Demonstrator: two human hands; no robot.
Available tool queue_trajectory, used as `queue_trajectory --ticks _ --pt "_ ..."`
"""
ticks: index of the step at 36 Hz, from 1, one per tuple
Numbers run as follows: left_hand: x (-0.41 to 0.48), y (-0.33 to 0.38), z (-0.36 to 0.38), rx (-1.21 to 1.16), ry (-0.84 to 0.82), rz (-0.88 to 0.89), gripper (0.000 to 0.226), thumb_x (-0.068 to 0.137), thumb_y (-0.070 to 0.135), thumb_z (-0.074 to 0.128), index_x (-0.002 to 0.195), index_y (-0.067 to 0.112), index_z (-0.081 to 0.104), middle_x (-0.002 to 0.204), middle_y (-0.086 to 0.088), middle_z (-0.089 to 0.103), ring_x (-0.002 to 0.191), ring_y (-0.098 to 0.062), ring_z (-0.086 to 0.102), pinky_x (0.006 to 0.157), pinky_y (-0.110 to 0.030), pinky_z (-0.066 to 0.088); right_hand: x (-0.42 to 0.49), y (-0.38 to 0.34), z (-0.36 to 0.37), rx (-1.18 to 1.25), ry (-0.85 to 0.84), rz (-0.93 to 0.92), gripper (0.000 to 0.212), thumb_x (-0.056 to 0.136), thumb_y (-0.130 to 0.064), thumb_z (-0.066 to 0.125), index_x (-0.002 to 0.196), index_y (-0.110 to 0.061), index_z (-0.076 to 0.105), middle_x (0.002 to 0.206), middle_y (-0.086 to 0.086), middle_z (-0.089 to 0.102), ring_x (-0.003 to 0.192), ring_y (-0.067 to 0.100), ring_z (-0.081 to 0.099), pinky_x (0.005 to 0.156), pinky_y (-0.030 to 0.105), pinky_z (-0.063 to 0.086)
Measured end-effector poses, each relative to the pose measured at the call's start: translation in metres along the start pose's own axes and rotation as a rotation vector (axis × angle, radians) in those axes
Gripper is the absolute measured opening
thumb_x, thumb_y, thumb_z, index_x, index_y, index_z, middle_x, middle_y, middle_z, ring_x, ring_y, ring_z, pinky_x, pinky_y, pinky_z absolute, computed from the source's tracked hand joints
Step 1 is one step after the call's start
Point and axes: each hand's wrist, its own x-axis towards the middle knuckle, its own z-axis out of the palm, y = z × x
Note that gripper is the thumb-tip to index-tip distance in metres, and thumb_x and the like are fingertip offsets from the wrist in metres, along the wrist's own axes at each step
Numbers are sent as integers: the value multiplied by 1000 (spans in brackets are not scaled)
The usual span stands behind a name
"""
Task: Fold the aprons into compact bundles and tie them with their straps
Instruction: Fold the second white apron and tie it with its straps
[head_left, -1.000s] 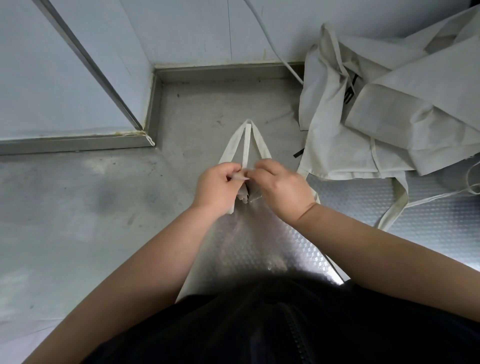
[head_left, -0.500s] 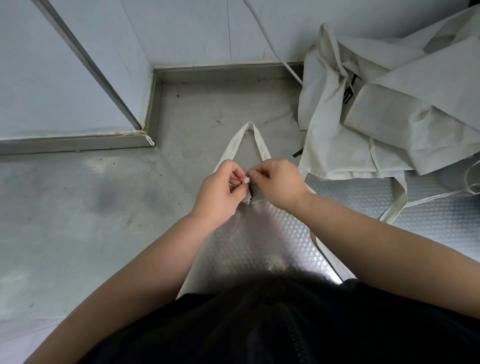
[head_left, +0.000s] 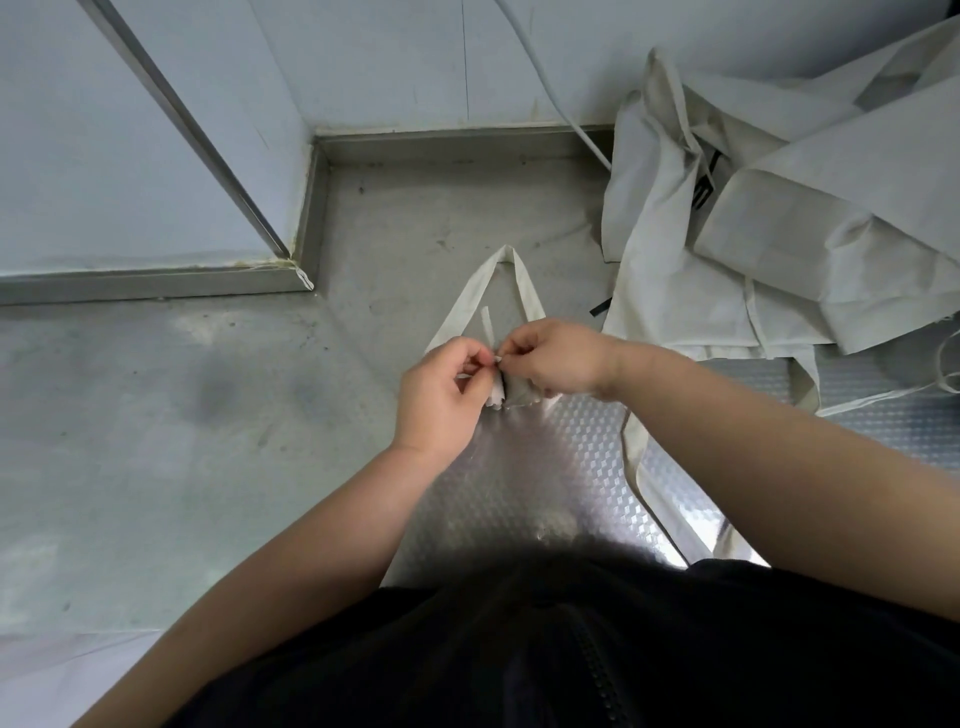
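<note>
While pinched, flat cream strap

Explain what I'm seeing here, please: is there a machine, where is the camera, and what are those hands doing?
No machine here: a person works with bare hands, and the one camera sits on the person's head, looking down. The left hand and right hand meet and pinch a thin pale strap at the gathered top of a shiny patterned apron that runs back toward the body. Beyond the hands its wide strap loop lies on the grey metal surface. To the right sits a loose pile of pale aprons, not yet folded.
</note>
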Motion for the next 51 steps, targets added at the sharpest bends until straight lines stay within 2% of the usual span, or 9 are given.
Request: queue_trajectory --ticks 4,8,24,27,32,37,44,48,51 --pt "-2 -1 3 42 39 80 9 81 10 65 84 16 71 80 9 63 61 -6 56 63 -23 46 -1 -6 -10 134 -137 124 14 93 -5 46 83 -9 56 63 5 52 52 12 38 51 23 27" --pt "-2 -4 3 168 80 220 29 82 26 56 97 9 75 95 -4 68 80 -14 63 80 -7 43 2 -4 -5 274 -74 169 27 94 -2 45 68 -7 50 57 10 48 48 13 32 50 25 22" --pt "5 -5 -5 274 65 320 24 81 28 56 80 11 73 84 -2 66 72 -16 61 59 -33 52 9 3 5 357 37 125 27 94 -5 47 68 -2 54 54 12 51 50 17 33 50 28 21" --pt "6 -5 -11 294 -61 286 20 84 27 57 85 10 68 93 1 57 78 -23 59 65 -35 53 1 7 2 168 60 8 28 95 -14 52 75 2 62 53 8 57 55 19 43 53 27 32" --pt "14 -7 -27 295 -275 152 14 85 3 61 81 15 56 91 7 43 79 -17 51 69 -7 34 -3 20 4 -316 216 -284 20 94 -18 55 103 -7 68 92 5 68 83 15 56 72 19 39" --pt "16 -13 -34 493 -268 225 14 80 -5 54 76 8 54 75 10 35 76 -18 40 65 -32 38 5 30 9 -527 300 -332 25 98 -21 46 102 -4 63 102 14 65 96 30 59 86 40 43" --pt "13 -15 -34 513 -298 169 7 83 10 60 89 14 58 91 14 38 95 -15 40 85 -42 45 4 31 6 -369 288 -225 20 97 -21 48 91 -6 60 89 1 57 86 18 52 69 24 32" --pt "7 -1 -29 359 -382 48 90 67 38 81 139 20 30 139 2 26 116 -5 37 101 -26 34 2 18 3 -155 186 -213 22 98 -22 48 93 -4 59 89 2 54 82 17 52 74 26 40" --pt "7 1 -21 443 -411 23 90 71 40 78 144 21 29 136 -2 41 120 -14 46 97 -28 38 0 12 8 3 164 -173 20 98 -22 48 94 -5 57 78 -4 52 69 7 46 62 11 38"
